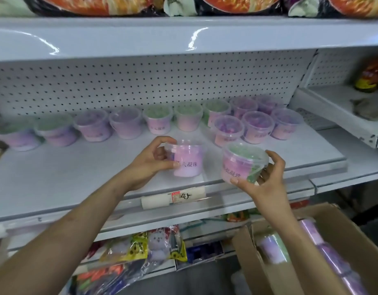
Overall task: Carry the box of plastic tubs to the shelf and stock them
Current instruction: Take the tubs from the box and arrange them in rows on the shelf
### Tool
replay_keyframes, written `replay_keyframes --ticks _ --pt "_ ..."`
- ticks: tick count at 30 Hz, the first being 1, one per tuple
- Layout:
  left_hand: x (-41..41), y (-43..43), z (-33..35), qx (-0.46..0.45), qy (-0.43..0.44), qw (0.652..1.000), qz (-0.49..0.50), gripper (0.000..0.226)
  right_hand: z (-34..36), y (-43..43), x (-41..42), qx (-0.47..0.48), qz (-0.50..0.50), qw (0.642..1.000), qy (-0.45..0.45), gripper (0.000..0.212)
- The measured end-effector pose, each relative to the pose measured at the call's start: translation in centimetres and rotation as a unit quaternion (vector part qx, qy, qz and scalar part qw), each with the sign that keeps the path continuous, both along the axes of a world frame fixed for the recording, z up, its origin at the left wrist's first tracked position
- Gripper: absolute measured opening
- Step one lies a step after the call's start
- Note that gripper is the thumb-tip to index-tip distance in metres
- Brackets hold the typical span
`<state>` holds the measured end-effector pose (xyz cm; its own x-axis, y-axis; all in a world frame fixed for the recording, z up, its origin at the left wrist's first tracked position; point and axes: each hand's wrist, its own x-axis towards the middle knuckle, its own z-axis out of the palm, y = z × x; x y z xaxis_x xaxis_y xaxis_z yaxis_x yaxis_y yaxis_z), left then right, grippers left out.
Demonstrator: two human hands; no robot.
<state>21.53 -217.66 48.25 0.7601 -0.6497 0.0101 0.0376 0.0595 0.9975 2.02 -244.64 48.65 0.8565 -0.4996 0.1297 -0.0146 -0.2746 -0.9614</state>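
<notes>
The left hand point(150, 161) is curled part-way round a small clear plastic tub with pale pink-lilac filling point(188, 161). Its thumb lies across the printed label and its fingers hook over the lid rim. This tub stands upright, lid up and label toward the camera, at the front of the white metal shelf point(56, 177); whether its base touches the shelf I cannot tell. The right hand point(265, 184) cradles a second clear tub with pink and green filling point(240, 165), with the thumb under the lower front and the fingers spread round the right side. That tub is in the air just before the shelf edge, its top-to-bottom axis tilted so the lid leans slightly right, label toward the camera. Behind them I count twelve more tubs point(126, 124) standing upright on the shelf, though blur makes the count uncertain. Nine run in a line along the white pegboard back point(141, 81), and three sit in front at the right end. Two tubs are in the hands. An open brown cardboard box point(343, 228) sits at lower right. At least two plastic-wrapped stacks of tubs point(321, 250) lie on their sides in it. One handwritten price tag point(180, 196) sits on the shelf's front edge.
</notes>
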Motion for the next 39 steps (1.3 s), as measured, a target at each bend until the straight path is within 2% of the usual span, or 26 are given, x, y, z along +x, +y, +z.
replay_keyframes --ticks 8,11,14,16,17,20,22,28,33,37,39 --pt "4.5 -3.9 -1.4 0.060 -0.045 0.997 0.007 0.067 0.5 -4.3 2.7 -0.008 0.042 0.999 -0.014 0.098" --pt "5.0 -4.0 -1.7 0.090 -0.093 0.991 0.028 0.067 0.5 -5.4 3.6 -0.015 0.059 0.998 -0.019 0.098" --pt "4.3 -3.5 -2.2 0.162 -0.187 0.965 0.090 0.067 0.1 -5.9 4.3 -0.019 0.068 0.997 -0.021 0.100" --pt "3.5 -3.9 -2.6 0.186 -0.238 0.943 0.138 0.058 -0.3 -6.0 4.8 -0.022 0.070 0.997 -0.018 0.101" --pt "3.2 -4.4 -2.7 0.200 -0.253 0.934 0.152 0.058 -0.6 -6.0 5.1 -0.024 0.074 0.997 -0.016 0.101" --pt "2.9 -6.2 -2.7 0.263 -0.271 0.911 0.168 0.077 -0.8 -5.7 5.7 -0.036 0.088 0.995 -0.010 0.099" --pt "3.3 -7.1 -2.6 0.276 -0.282 0.900 0.184 0.076 -0.9 -5.6 6.0 -0.040 0.096 0.995 -0.008 0.099" --pt "4.4 -8.1 -1.7 0.252 -0.223 0.925 0.177 0.075 -1.5 -6.3 6.2 -0.046 0.104 0.993 -0.007 0.102" --pt "4.9 -8.4 -1.7 0.196 -0.181 0.950 0.164 0.067 -1.9 -6.8 6.0 -0.047 0.100 0.994 -0.005 0.103" --pt "5.5 -8.4 -2.0 0.201 -0.152 0.954 0.161 0.087 -1.9 -6.9 6.0 -0.049 0.101 0.994 -0.005 0.103" --pt "5.6 -8.4 -2.1 0.193 -0.145 0.957 0.159 0.087 -1.8 -6.8 6.1 -0.048 0.103 0.993 -0.004 0.103"
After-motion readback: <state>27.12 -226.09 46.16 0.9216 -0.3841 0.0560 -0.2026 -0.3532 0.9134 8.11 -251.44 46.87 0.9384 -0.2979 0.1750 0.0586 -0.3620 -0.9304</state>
